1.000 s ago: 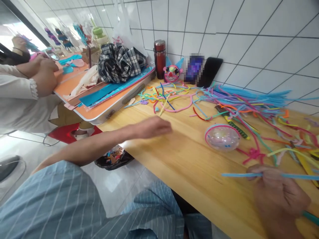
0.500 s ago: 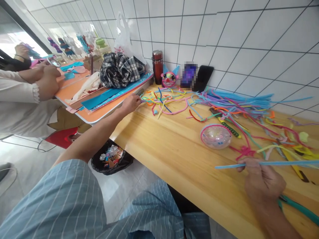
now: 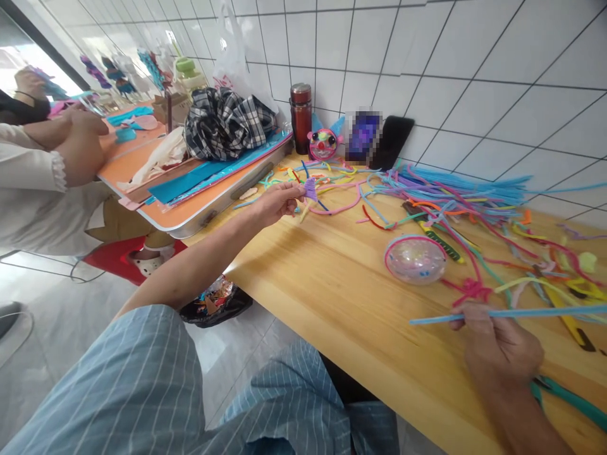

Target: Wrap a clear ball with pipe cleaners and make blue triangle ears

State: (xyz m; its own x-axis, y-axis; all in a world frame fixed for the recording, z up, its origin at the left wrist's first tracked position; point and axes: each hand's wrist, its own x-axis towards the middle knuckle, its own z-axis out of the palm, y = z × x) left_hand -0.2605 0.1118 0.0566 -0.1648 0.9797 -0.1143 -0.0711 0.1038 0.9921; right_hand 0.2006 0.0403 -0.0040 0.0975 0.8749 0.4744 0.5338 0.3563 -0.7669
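My left hand [image 3: 279, 203] is closed in a pinch on a small purple pipe-cleaner piece [image 3: 310, 189], held above the wooden table's far left part, beside loose coloured pipe cleaners [image 3: 339, 197]. In my right hand [image 3: 502, 338], at the near right, a light blue pipe cleaner [image 3: 545, 311] lies level between thumb and fingers. Just beyond it is a knotted pink pipe cleaner [image 3: 474, 289]. A clear round plastic shell with a pink rim [image 3: 416, 260] rests on the table left of that. Green-handled pliers [image 3: 571, 401] lie partly behind my right wrist.
A bundle of blue pipe cleaners [image 3: 474, 189] and a yellow-black cutter [image 3: 443, 243] lie at the back right. Along the wall stand a red flask [image 3: 301, 120], a pink-rimmed face ornament [image 3: 323, 145] and phones [image 3: 394, 142]. A seated person [image 3: 35, 164] is at the left; a bin [image 3: 215, 309] stands below.
My left hand has moved right from the table's back left edge and now shows the purple piece in its fingers. My right hand keeps the blue pipe cleaner, nearly still.
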